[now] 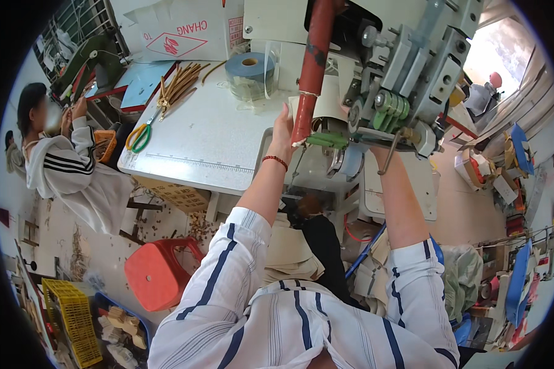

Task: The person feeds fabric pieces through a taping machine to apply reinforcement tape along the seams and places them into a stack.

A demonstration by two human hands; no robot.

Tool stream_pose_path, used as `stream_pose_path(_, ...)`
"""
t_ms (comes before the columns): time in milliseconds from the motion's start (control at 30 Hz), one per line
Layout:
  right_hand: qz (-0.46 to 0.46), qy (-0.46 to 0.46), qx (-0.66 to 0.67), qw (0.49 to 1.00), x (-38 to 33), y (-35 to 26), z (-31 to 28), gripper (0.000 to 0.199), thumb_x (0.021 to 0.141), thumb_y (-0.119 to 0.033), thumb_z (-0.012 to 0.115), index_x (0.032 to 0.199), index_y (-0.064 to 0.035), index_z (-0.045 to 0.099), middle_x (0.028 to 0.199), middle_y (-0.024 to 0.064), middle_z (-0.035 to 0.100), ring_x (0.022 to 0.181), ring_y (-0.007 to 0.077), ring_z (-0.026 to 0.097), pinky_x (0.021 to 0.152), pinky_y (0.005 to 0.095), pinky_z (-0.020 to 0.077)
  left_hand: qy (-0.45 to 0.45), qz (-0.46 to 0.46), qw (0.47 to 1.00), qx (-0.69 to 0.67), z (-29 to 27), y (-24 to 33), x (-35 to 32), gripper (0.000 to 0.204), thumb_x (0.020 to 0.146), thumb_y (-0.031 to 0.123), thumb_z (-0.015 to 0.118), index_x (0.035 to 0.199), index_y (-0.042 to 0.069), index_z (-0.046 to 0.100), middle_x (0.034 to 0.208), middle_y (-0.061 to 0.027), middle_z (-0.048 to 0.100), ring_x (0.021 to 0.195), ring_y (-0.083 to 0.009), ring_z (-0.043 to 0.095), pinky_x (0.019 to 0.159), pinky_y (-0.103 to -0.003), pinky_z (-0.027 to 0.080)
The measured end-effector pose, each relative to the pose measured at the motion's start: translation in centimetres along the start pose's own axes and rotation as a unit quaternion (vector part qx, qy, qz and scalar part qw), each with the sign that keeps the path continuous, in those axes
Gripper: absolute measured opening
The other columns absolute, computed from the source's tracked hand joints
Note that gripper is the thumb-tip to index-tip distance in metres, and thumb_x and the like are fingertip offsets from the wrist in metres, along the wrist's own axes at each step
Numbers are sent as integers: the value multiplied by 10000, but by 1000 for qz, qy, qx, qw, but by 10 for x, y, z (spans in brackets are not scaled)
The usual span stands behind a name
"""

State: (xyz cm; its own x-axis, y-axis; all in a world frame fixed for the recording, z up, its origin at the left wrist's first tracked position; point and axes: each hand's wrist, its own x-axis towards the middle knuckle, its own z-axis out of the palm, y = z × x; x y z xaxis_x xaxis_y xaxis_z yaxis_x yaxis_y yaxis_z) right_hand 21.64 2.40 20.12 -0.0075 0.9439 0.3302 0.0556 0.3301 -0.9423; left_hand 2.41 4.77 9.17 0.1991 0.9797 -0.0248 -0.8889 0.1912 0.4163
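Observation:
My left hand (281, 130), with a beaded bracelet at its wrist, is at the sewing machine (406, 80), just left of its red post (314, 67). Its thumb points up and presses on the edge of a cream piece of material (293, 104); the other fingers are mostly hidden. More cream material (330, 98) curves behind the post, near the machine's working end. My right hand reaches in from the right, and the machine head and its metal rod (391, 154) cover its fingers. Stacked cream pieces (289, 252) lie by my lap.
Left on the white table (197, 144) are scissors (140, 136), a bundle of brown strips (177, 86) and a blue tape roll (250, 71). A red stool (157, 277) and yellow crate (72, 320) stand on the floor. A person (68, 154) sits at far left. Boxes (474, 169) stand right.

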Motion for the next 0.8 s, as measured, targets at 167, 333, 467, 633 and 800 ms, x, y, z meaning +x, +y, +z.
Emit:
stream_pose_path(167,8,-4,0,1000,-3,-6,1,237,830,-189,543,974,-4,574,835,26,606,747,100,564,662,258,452,-36,28,997,-59,-21,-7,12,642,842,566,404,1207,39,431,1176,-121,510,1063,-225,504,895,-348,410)
stream_pose_path(333,5,10,-9,1000,-3,-4,-5,241,836,-196,536,972,-2,577,840,27,608,758,101,565,673,260,453,-107,-35,992,-58,-12,27,-23,504,814,327,601,1172,7,449,1149,-136,527,1040,-281,522,887,-479,415)
stream_pose_path(467,5,11,-16,1000,-5,-4,-5,246,840,-202,531,971,0,580,844,27,610,766,102,566,681,262,454,54,-9,998,27,29,48,-40,280,804,49,588,1068,-2,507,982,-109,590,856,-238,605,752,-398,509)
stream_pose_path(633,20,22,-32,999,-28,-7,-7,252,845,-210,524,969,2,583,849,28,612,777,103,566,692,264,455,41,117,983,138,41,87,-72,319,779,1,593,1082,-20,496,996,-101,589,873,-211,595,789,-351,490)
stream_pose_path(800,95,50,-62,992,-101,-18,-22,249,839,-214,510,940,-4,597,887,39,612,816,103,560,701,256,442,-9,287,949,128,49,125,-130,416,804,22,575,1194,-23,437,1128,-95,527,1016,-179,514,905,-315,402)
